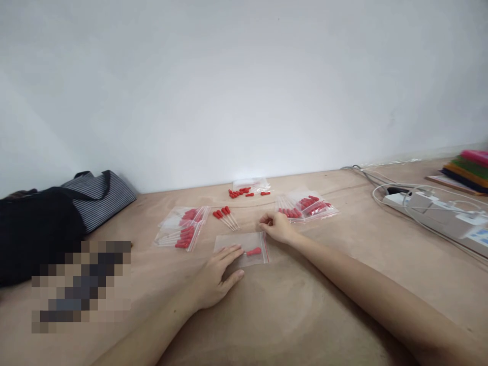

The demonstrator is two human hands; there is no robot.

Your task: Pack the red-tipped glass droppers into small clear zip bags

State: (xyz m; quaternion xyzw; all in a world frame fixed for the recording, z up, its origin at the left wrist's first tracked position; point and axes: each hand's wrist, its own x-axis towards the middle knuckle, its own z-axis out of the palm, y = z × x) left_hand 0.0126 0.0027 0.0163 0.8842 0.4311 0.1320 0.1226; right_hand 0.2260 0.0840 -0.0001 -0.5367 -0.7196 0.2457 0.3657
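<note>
My left hand (222, 274) lies flat with its fingers stretched out on a clear zip bag (224, 240). One dropper with a red bulb (254, 251) rests in or on that bag; its tube runs under my fingertips. Just beyond the bag's upper right corner is my right hand (279, 226), its fingers curled together. Whatever they might hold is too small to see. Several loose red-bulbed droppers (226, 218) lie fanned out behind the bag, their tubes slanting toward the right hand.
Bags of red-bulbed droppers lie at left (186, 229) and right (305, 206). More droppers (240, 192) lie by the wall beside clear bags (249, 183). A striped bag (101, 198) and a blurred-out object (84, 284) are at left; a power strip (438, 218) with cables is at right.
</note>
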